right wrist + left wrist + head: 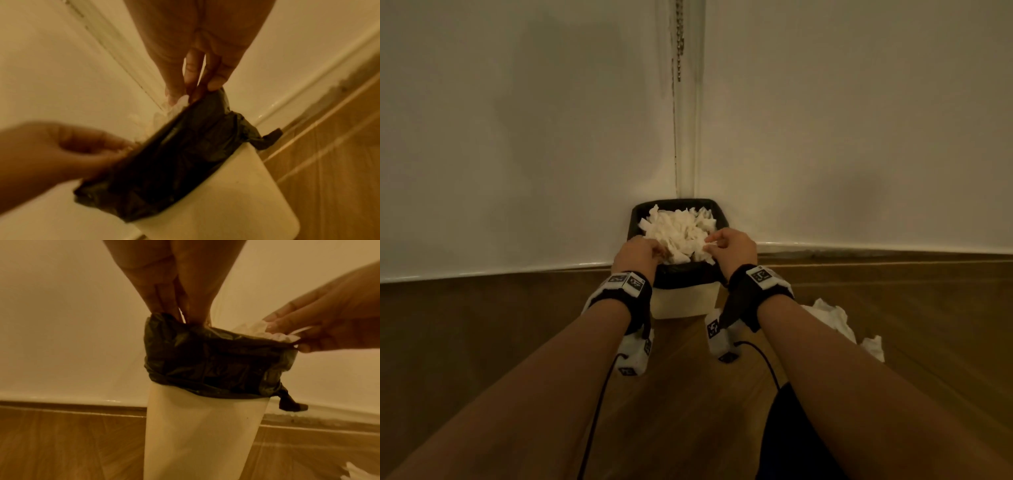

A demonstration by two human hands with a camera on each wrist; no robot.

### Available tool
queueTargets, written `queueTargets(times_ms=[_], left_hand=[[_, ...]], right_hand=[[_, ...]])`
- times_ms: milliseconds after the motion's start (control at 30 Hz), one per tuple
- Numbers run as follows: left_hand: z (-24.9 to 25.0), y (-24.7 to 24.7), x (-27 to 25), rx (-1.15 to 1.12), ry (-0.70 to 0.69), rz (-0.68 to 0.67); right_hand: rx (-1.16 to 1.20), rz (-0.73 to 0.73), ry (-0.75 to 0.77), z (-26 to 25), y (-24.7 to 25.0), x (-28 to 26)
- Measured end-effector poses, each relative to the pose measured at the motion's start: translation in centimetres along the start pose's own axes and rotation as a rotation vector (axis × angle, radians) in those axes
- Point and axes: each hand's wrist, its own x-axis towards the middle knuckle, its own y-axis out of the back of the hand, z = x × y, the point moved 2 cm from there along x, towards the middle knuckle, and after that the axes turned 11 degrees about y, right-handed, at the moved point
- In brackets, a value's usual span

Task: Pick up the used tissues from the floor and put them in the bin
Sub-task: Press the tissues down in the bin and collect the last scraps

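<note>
Left hand (pixel 639 251): lower centre of the head view, at the left rim of the bin. Fingers (pixel 162 305) point down into the opening, tips buried among tissue and liner; whether they grasp anything cannot be told.

Cream plastic rectangular bin (pixel 683 303): centre of the head view, standing on the brown wood-plank floor (pixel 482 325) in the corner where two white walls (pixel 517 137) meet. A black plastic bin liner (pixel 207 363) is folded over its rim, with a knotted tail hanging at the right side in the left wrist view.

Heap of crumpled white used tissues (pixel 678 229): inside the bin, piled to the rim.

Right hand (pixel 731 248): at the bin's right rim. Fingers curl over the tissue heap, thumb below the liner's edge, pinching that edge with tissue against it.

Loose crumpled white tissues (pixel 832 318): on the floor at right of the head view, beside the right forearm, apart from the bin.
</note>
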Motion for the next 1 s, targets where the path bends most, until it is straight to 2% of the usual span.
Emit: queueTargets(times_ms=[133, 233, 400, 533, 633, 733, 867, 1000], left_hand=[[1.2, -0.6, 0.3, 0.224, -0.076, 0.023], [1.5, -0.9, 0.4, 0.296, -0.021, -0.013], [1.9, -2.2, -0.8, 0.489, -0.042, -0.049], [2.3, -2.3, -1.5, 0.482, -0.016, -0.067], [2.8, -1.9, -1.4, 0.423, 0.048, -0.071], [3.1, -1.1, -1.7, 0.346, 0.097, 0.014], [3.9, 0.0, -2.8, 0.255, 0.022, 0.188], [5.6, 0.9, -4.2, 0.142, -0.065, 0.206]], right_hand=[[-0.381, -0.198, 0.152, 0.1, -0.6, 0.7], [-0.483, -0.285, 0.178, -0.6, -1.3, 0.5], [-0.680, -0.473, 0.253, -1.5, -2.3, -0.5], [-0.713, -0.619, 0.184, -1.5, -2.9, -0.6], [-0.744, -0.630, 0.151, -1.9, -2.7, -0.9], [-0.756, -0.607, 0.170, -2.9, -1.6, -1.2], [-0.739, -0.563, 0.182, -4.1, 0.5, -1.9], [-0.721, -0.459, 0.178, -4.8, 3.4, -2.6]])
